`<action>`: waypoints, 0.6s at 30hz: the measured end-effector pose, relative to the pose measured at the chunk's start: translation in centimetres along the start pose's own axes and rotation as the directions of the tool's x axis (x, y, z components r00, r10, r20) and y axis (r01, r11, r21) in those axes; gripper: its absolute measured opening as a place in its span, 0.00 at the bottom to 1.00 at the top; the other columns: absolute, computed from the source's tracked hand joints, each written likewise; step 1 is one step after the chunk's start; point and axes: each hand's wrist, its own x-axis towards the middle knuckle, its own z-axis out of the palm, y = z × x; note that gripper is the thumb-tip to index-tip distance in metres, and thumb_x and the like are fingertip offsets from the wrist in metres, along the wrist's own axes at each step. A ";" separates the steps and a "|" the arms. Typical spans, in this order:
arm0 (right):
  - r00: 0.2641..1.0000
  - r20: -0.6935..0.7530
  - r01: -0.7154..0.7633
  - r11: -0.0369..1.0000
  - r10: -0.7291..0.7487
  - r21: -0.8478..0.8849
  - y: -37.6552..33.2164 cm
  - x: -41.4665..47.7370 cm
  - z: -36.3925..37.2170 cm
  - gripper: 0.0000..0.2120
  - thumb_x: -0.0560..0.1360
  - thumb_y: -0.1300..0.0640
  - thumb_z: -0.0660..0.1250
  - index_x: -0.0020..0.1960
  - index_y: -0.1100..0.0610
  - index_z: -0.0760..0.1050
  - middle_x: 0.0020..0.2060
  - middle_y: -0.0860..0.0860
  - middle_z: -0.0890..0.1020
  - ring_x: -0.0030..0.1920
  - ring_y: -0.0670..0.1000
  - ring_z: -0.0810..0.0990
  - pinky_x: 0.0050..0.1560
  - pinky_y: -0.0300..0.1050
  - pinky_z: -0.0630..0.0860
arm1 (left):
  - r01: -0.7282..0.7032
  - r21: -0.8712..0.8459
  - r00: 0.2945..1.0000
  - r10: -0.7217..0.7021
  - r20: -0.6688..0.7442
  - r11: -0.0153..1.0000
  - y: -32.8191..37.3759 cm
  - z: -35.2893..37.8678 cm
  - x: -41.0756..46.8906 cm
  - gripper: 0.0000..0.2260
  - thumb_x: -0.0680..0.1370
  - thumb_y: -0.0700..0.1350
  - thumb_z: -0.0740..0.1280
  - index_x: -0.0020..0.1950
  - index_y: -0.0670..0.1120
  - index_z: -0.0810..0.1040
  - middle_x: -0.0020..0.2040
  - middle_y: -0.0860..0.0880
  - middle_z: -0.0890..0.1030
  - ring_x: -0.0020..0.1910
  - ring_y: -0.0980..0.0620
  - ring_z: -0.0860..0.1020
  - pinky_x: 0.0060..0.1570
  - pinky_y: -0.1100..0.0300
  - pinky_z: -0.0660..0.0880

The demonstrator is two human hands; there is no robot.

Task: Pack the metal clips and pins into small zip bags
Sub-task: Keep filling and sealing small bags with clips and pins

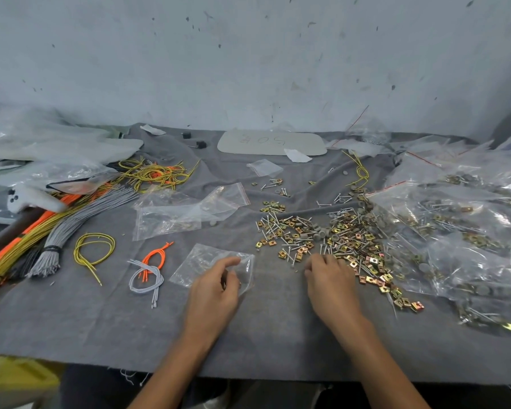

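A loose pile of brass-coloured metal clips, silver pins and grey caps [334, 234] lies on the grey cloth at centre right. My left hand [216, 286] grips the right edge of a small clear zip bag [201, 262] that lies flat on the cloth. My right hand [331, 278] reaches into the near edge of the pile with fingers curled down; what its fingertips hold is hidden.
More zip bags [186, 211] lie behind, one with a few parts inside. Large clear bags of parts [460, 228] fill the right side. Bundles of grey, yellow and orange cords [56, 225] lie at the left. A grey plate [272, 143] sits by the wall.
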 end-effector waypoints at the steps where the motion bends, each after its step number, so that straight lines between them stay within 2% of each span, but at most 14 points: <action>1: 1.000 0.013 -0.004 1.000 0.004 -0.018 0.2 0.1 -0.2 0.07 0.83 0.56 0.57 0.59 0.50 0.70 0.58 0.50 0.78 0.56 0.54 0.73 0.58 0.49 0.68 | 0.005 -0.004 1.000 -0.005 -0.003 1.000 0.0 0.0 0.0 0.13 0.78 0.47 0.62 0.59 0.54 0.82 0.32 0.60 0.75 0.32 0.57 0.75 0.35 0.66 0.67; 4: 0.999 0.038 -0.003 1.000 0.002 0.023 0.1 0.0 -0.9 0.11 0.80 0.63 0.57 0.58 0.50 0.70 0.56 0.51 0.79 0.54 0.55 0.74 0.56 0.50 0.68 | 0.008 -0.003 1.000 -0.008 -0.005 1.000 0.1 0.0 0.0 0.14 0.77 0.48 0.61 0.59 0.54 0.82 0.32 0.59 0.76 0.32 0.57 0.74 0.36 0.63 0.68; 6: 0.996 0.055 0.052 0.977 -0.064 0.205 -1.0 -0.6 -1.1 0.12 0.79 0.65 0.58 0.56 0.50 0.69 0.53 0.51 0.77 0.51 0.54 0.74 0.52 0.50 0.70 | 0.005 0.000 1.000 -0.005 -0.009 1.000 0.2 0.0 0.0 0.13 0.78 0.47 0.62 0.59 0.53 0.82 0.32 0.59 0.76 0.32 0.56 0.74 0.36 0.61 0.69; 9: 0.969 0.041 0.201 0.868 -0.246 0.453 -4.3 -2.0 -0.7 0.09 0.79 0.64 0.62 0.53 0.51 0.70 0.50 0.50 0.76 0.49 0.54 0.76 0.51 0.53 0.73 | -0.003 0.022 1.000 0.003 -0.006 1.000 0.1 -0.1 0.0 0.12 0.79 0.41 0.65 0.59 0.53 0.82 0.33 0.59 0.76 0.32 0.57 0.75 0.37 0.60 0.70; 12: 0.954 0.014 0.256 0.839 -0.299 0.480 -7.8 -2.2 0.2 0.07 0.79 0.62 0.62 0.55 0.53 0.72 0.50 0.51 0.79 0.51 0.58 0.78 0.51 0.53 0.73 | -0.003 0.018 1.000 0.003 0.015 1.000 0.2 -0.2 -0.1 0.12 0.79 0.42 0.64 0.59 0.53 0.81 0.34 0.60 0.79 0.34 0.60 0.76 0.39 0.58 0.72; 15: 0.954 -0.007 0.265 0.831 -0.300 0.488 -9.5 -1.7 0.6 0.07 0.80 0.60 0.62 0.57 0.54 0.73 0.54 0.52 0.81 0.55 0.58 0.79 0.52 0.51 0.72 | 0.011 -0.015 1.000 -0.011 0.019 1.000 0.6 -0.4 -0.1 0.14 0.76 0.45 0.61 0.58 0.54 0.81 0.46 0.60 0.84 0.46 0.61 0.81 0.48 0.55 0.77; 18: 0.950 -0.018 0.265 0.774 -0.312 0.575 -9.1 -1.8 0.4 0.07 0.78 0.62 0.63 0.54 0.53 0.73 0.49 0.49 0.84 0.53 0.56 0.81 0.51 0.50 0.73 | 0.000 -0.013 1.000 0.000 0.013 1.000 0.6 -0.4 0.0 0.14 0.76 0.46 0.60 0.57 0.54 0.81 0.49 0.62 0.84 0.50 0.61 0.81 0.51 0.56 0.77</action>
